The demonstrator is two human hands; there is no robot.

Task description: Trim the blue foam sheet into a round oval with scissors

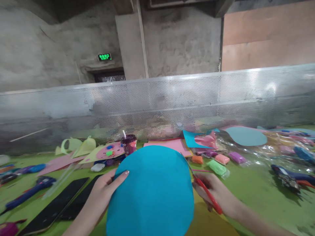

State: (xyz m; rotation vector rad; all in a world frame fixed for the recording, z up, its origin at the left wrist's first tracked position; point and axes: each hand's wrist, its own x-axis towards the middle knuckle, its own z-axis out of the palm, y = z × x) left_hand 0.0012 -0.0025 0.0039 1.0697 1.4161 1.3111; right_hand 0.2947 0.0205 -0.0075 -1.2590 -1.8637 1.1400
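Note:
A large rounded sheet of blue paper fills the lower middle of the head view. My left hand grips its left edge, thumb on the front and the other fingers hidden behind. Red-handled scissors are in my right hand, with the fingers closed around the handles. Their blades point up and to the left, along the paper's right edge; the tip lies close to the upper right rim. Whether the blades touch the paper I cannot tell. Beneath the paper on the right lies a yellow sheet.
Two dark phones and a blue glue gun lie left. Behind the paper stand a lidded cup and pink sheets. Coloured clay packets and another glue gun lie right. A perforated metal screen borders the green table.

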